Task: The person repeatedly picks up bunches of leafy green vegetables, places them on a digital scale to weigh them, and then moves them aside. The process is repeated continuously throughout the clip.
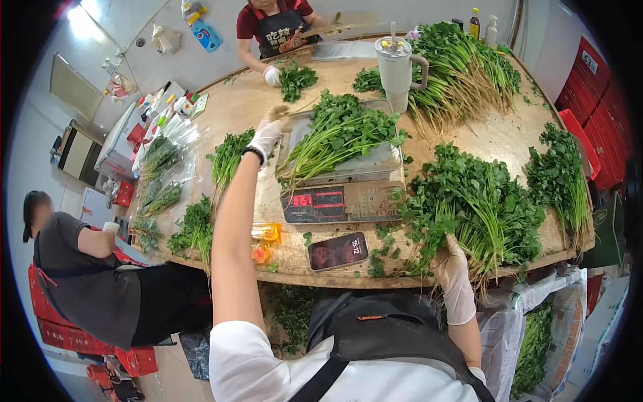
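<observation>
My left hand [266,135], in a whitish glove soiled at the fingertips, is at the left edge of the scale's metal tray [351,165]. Blur hides whether its fingers hold anything. Across the tray lies a bunch of coriander [346,128], stems towards the lower left. The digital scale [346,203] has a lit red display facing me. My right hand [452,264], also gloved, grips coriander stems [433,238] at the near left side of a large rooted coriander pile [482,201]. Loose leaves lie beside that pile.
A phone [339,251] and orange-wrapped packets [266,232] lie near the table's front edge. A tumbler with a straw [394,73] stands behind the scale, by more coriander [462,70]. Bagged greens [161,196] lie left. One co-worker [276,30] is opposite, another [85,271] at left.
</observation>
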Demonstrator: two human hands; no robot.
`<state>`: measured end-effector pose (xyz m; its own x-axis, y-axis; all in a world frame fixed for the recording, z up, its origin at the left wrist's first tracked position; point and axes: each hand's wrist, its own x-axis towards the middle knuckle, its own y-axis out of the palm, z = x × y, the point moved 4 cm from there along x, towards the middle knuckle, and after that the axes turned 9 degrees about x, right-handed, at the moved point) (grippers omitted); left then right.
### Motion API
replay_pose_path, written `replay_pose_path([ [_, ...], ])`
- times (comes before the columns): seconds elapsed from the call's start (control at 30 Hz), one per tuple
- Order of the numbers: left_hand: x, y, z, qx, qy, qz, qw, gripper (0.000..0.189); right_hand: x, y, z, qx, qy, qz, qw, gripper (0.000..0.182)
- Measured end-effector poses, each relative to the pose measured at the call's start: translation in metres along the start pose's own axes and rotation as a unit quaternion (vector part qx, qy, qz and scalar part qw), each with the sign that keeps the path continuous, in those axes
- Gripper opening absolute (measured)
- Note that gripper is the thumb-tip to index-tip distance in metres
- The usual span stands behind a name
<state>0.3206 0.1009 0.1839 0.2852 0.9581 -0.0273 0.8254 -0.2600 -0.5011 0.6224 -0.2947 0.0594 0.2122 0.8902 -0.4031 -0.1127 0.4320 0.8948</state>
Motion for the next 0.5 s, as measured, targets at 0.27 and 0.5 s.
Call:
replay_pose_path([
  [0.27,-0.045,-0.026,0.061,0.317,0.0,0.053,0.947,0.025,0.005,0.003,0.0,0.007,-0.016,0.01,1.0,0.029],
  [0.5,-0.059,-0.046,0.073,0.193,0.015,-0.063,0.979,0.019,0.008,-0.002,-0.001,0.031,-0.014,0.001,0.999,0.028],
])
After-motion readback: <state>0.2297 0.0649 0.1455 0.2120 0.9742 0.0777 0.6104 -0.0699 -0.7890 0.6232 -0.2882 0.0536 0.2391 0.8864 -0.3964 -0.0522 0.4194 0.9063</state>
